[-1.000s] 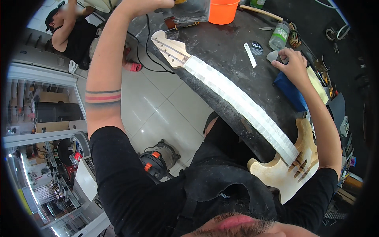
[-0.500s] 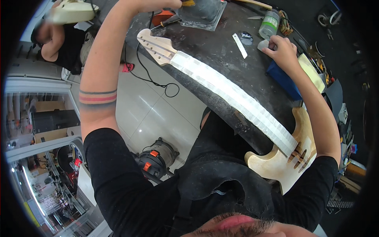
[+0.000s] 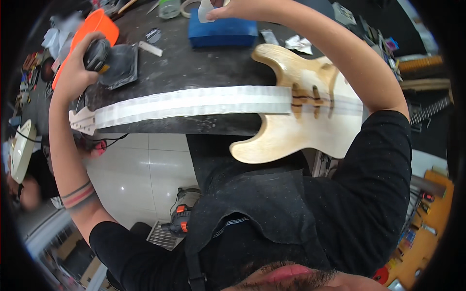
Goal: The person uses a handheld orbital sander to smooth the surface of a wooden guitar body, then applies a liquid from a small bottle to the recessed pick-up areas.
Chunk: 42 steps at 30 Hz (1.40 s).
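Note:
My left hand [image 3: 77,68] is closed around the rounded black top of a power sander [image 3: 121,63], whose flat square base rests on the dark bench. An unfinished guitar lies along the bench edge, its pale wood body [image 3: 301,131] on the right and its headstock [image 3: 82,121] beside my left forearm. White tape strips [image 3: 194,104] cover the fretboard. At the far side my right hand [image 3: 233,8] pinches a small translucent white piece [image 3: 206,10] above a blue box [image 3: 223,35]. The top of the picture cuts off part of that hand.
A bright orange object [image 3: 104,26] sits behind the sander. A white strip [image 3: 150,48], a greenish bottle [image 3: 170,8] and crumpled paper [image 3: 299,44] lie on the bench. A vacuum [image 3: 183,213] stands on the floor. At far left is another person with a cream guitar body [image 3: 22,151].
The view has turned, so the guitar now lies nearly level across it. My left hand has come fully into view on the sander. My right hand still has the translucent piece, now above the blue box.

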Available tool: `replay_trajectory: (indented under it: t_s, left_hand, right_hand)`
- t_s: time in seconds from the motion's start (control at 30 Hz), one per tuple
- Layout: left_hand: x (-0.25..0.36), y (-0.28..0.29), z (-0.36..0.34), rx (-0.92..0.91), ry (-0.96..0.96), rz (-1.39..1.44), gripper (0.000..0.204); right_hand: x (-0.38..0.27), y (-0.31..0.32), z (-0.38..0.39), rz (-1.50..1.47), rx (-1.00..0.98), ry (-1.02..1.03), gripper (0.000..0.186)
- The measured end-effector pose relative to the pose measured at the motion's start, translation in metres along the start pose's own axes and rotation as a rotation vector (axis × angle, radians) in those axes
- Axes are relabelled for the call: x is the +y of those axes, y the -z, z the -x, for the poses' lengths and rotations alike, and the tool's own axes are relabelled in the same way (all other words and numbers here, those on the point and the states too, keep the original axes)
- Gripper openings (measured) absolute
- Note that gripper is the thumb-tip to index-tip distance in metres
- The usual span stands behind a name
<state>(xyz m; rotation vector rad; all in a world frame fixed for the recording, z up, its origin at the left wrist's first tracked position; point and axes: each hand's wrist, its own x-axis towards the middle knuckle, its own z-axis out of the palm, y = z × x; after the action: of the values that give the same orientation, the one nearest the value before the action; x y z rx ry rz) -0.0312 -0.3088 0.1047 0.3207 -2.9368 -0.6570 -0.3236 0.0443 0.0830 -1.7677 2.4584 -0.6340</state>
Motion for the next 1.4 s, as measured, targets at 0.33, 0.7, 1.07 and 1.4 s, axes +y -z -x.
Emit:
replay_trajectory:
  t_s: [0.33, 0.7, 1.07, 1.4]
  left_hand:
    - [0.035, -0.015, -0.005, 0.053, -0.006, -0.121, 0.095]
    - [0.336, -0.177, 0.034, 0.244, -0.130, 1.043, 0.057]
    - [0.364, -0.238, 0.105, 0.342, 0.050, 1.197, 0.044]
    - [0.377, -0.267, 0.155, 0.384, 0.179, 0.715, 0.031]
  right_hand:
    - [0.011, 0.091, 0.113, -0.115, -0.031, -0.130, 0.050]
    - [-0.028, 0.104, 0.175, -0.602, -0.028, 0.111, 0.036]
    - [0.087, 0.090, 0.268, -0.656, 0.054, -0.127, 0.035]
    - [0.257, 0.049, 0.372, -0.699, 0.237, -0.585, 0.035]
